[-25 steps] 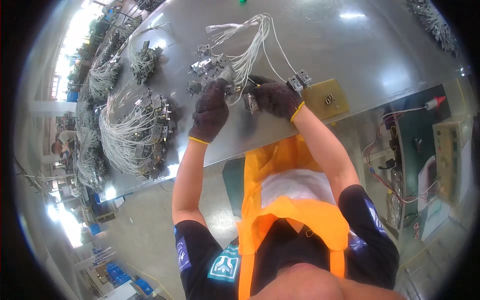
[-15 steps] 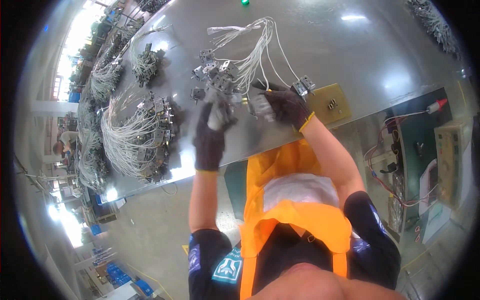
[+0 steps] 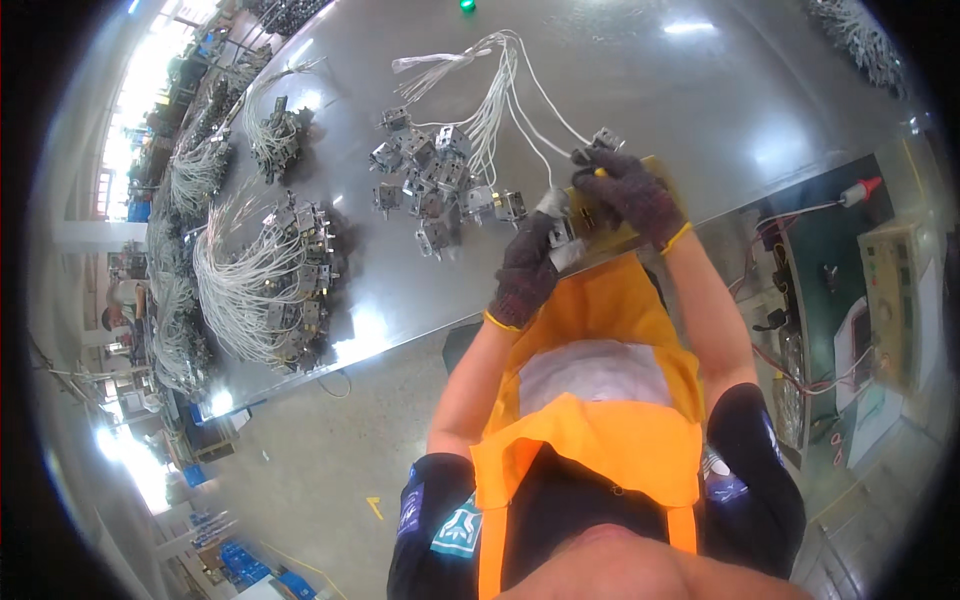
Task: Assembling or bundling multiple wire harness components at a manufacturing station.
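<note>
Head view: the table (image 3: 620, 80) carries a wire heap (image 3: 240, 290) toward its left end. White leads (image 3: 492, 110) arc over its middle, ending among a pile of blocks (image 3: 432, 165). A yellowish board (image 3: 608, 242) lies at the near edge, under the hands. The right hand (image 3: 632, 195) is curled against another block (image 3: 608, 138) beyond the board; whether it grips this I cannot tell. The left hand (image 3: 528, 265), fingers closed, has hold of a wired block (image 3: 563, 236) over the board's left side. It looks light, hard and stiff, its smooth metal perhaps slippery; the lead should be soft and weakest where it enters. Best pinched by the casing's sides, sparing the lead.
</note>
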Available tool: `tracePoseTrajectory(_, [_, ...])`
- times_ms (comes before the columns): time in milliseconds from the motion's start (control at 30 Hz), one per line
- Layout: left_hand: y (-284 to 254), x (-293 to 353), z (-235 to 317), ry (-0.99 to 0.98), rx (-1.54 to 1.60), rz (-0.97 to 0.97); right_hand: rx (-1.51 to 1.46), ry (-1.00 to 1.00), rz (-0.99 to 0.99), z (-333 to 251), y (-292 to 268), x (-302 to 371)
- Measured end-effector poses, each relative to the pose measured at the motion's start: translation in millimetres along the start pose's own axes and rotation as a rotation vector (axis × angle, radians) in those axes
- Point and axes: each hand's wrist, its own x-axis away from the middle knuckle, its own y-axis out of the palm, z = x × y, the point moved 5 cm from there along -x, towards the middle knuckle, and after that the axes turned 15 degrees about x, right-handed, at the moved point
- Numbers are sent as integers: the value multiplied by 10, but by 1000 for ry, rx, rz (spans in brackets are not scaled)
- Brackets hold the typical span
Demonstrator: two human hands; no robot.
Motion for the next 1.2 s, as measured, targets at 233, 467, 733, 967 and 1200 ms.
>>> tracePoseTrajectory(233, [-71,-101,-46,-192,598,-5,83,-53,165,181,-142,176])
tracePoseTrajectory(467, [157,-193,-66,106,-192,-70,-67,200,5,156,-171,240])
tracePoseTrajectory(733, [269,-224,-226,-117,166,39,-29,260,-21,-15,-286,469])
tracePoseTrajectory(967, [357,-274,-453,-14,22,34,579,-133,104,-342,-423,887])
tracePoseTrajectory(1200, [546,-393,-138,100,-456,43,441,-82,171,-317,-299,775])
